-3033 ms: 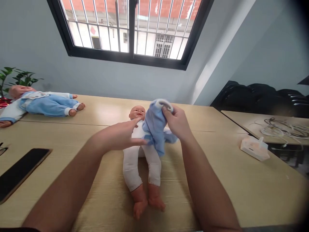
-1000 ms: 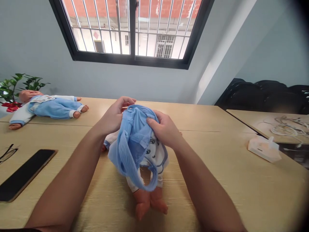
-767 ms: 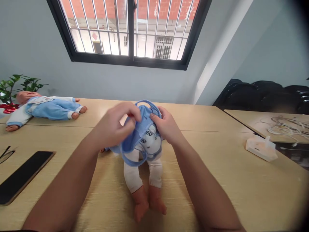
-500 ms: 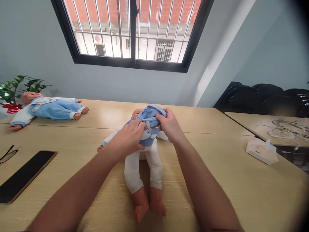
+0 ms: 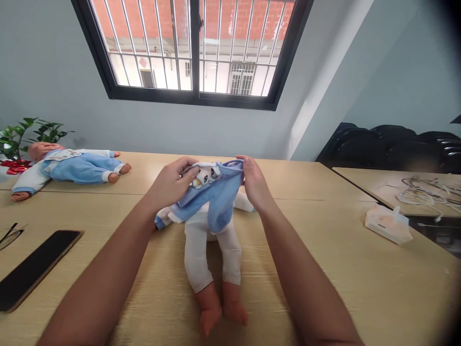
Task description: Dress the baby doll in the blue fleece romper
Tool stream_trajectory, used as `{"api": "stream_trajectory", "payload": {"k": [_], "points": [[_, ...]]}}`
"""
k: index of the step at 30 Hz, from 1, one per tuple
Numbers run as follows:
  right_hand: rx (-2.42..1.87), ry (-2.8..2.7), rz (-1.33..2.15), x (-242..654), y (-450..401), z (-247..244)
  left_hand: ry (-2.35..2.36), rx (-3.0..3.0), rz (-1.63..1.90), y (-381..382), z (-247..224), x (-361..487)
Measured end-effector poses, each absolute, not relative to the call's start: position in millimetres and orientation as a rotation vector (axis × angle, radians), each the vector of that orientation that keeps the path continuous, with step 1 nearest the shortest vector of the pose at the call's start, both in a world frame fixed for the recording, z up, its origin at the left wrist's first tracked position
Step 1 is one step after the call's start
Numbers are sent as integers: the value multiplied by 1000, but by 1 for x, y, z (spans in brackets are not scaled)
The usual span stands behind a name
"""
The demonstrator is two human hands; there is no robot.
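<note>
My left hand (image 5: 172, 183) and my right hand (image 5: 255, 185) are both closed on the top edge of a pair of blue baby pants (image 5: 220, 202), stretching it between them. A white cartoon animal face with black eyes is printed near the left-hand side of that edge. The pants hang over the chest and belly of a baby doll (image 5: 196, 250) lying on its back, feet toward me. White leggings cover the doll's legs and its feet are bare. Its head is hidden behind the pants and my hands. One blue-cuffed sleeve shows below my left hand.
Another doll (image 5: 84, 166) in blue and white clothes lies at the far left, beside a potted plant (image 5: 21, 137). A black phone (image 5: 38, 269) and glasses (image 5: 10, 235) lie at the left. A white tissue box (image 5: 388, 225) and white cables (image 5: 423, 192) are at the right.
The bunched pants have been spread out, so the printed face and hanging legs now show. My left hand has moved left and up to the top edge; my right hand has stayed nearly in place.
</note>
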State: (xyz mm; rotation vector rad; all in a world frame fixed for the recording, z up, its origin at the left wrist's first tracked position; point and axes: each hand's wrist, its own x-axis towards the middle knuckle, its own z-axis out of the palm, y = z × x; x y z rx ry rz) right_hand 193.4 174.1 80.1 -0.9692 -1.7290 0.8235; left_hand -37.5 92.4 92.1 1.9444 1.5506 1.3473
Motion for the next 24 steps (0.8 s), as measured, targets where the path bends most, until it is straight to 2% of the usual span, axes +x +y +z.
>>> {"api": "stream_trajectory", "payload": {"k": [3,5,13,17,20,24], "points": [[-794,-1991,441,192,165,81,1442,1803,1472,93,93,-38],[-624,-2156,336,190,160,82,1370,1739,1501,92,94,-38],[-394,-2338,352,193,149,88,1273,1498,1576,80,106,-42],[-469,-2112,519,191,143,91,1208,1422,1579,79,106,-45],[-555,-1763,861,191,142,95,1119,1454,1307,77,104,-50],[-575,-1512,1198,194,147,102,1082,1743,623,73,106,-50]]}}
